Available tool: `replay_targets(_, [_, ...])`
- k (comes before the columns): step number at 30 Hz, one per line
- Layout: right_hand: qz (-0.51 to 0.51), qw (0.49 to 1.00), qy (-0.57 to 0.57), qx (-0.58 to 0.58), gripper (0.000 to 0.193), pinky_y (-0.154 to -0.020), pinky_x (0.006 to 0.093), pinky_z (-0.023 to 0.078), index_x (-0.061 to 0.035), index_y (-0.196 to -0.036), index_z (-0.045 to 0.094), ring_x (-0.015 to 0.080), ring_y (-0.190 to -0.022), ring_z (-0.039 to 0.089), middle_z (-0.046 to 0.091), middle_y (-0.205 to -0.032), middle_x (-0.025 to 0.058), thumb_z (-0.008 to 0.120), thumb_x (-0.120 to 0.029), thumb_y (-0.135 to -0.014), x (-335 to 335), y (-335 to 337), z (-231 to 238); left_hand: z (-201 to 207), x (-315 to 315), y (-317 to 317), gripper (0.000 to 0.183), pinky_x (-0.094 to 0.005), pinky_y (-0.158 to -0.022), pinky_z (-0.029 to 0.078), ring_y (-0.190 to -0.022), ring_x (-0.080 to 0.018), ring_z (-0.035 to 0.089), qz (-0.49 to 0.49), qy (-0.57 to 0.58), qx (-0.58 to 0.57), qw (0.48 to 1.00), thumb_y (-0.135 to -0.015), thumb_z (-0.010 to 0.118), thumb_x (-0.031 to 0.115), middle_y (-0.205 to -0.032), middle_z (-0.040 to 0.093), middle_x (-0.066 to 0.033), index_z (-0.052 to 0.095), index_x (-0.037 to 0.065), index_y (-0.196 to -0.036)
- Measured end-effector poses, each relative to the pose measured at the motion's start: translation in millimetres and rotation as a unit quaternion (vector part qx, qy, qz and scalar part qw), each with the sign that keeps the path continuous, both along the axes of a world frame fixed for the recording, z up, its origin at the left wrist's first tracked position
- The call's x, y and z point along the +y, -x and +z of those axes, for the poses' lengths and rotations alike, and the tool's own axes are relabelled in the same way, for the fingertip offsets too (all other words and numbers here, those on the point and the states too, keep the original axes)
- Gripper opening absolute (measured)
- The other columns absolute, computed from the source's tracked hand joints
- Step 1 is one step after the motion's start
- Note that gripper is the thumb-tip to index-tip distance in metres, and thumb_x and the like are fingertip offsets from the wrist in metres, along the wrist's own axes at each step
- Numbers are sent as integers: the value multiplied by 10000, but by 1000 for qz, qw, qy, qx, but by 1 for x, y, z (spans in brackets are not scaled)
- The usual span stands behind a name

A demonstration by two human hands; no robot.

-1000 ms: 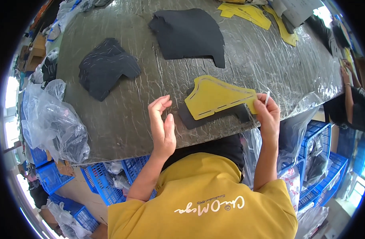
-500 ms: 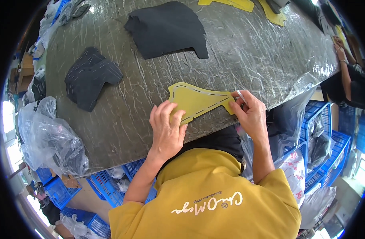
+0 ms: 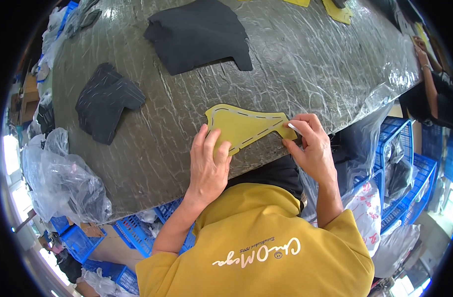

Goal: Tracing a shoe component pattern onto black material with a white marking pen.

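Observation:
A yellow template with dashed slots along its edges lies near the table's front edge. My left hand rests on its left end, fingers spread and pressing it down. At the narrow right end, my right hand is closed around a thin white stick, perhaps a marking pen. The stick's tip is by the template's right end, and the thumb is close to the template's lower corner. Whether anything lies beneath the template I cannot tell.
Two dark pieces lie farther off: a large plain one and a smaller one with white dashes. More yellow templates lie at the far edge. Clear plastic hangs at left. Blue crates stand at right; a person's arm is beyond.
My right hand has shifted slightly, and the white stick's tip has dropped down toward the template's right end. My left hand stays on the template. The whole view has shifted a little.

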State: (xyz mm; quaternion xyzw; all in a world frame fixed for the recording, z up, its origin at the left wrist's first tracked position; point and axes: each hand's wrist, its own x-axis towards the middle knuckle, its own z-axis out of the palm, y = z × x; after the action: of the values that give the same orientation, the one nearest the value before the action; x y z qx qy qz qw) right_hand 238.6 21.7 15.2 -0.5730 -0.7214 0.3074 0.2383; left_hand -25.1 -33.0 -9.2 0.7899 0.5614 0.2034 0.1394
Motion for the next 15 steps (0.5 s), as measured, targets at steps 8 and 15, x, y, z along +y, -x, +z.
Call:
replay_targets(8, [-17,999,11,26,366,-698,369,552,-60,-1142,675,275,-801,668,634,-1129,105,794,-66,-796,12,-2,-8,-4,11,-4,504,-548,-1070,424,-1367,-457,416,4,-35,32,999,-785,742,-31,-1397,454,-169,541,65,-1238])
replay_targets(15, [-26,998,-49,3,323,-668,350,544,-56,-1125,695,241,-753,659,650,-1134,93,787,-70,-816,23,-1,-12,-6,18,-7,576,-538,-1050,429,-1351,-443,420,1,-50,58,997,-821,695,-13,-1395,453,-156,600,154,-1364])
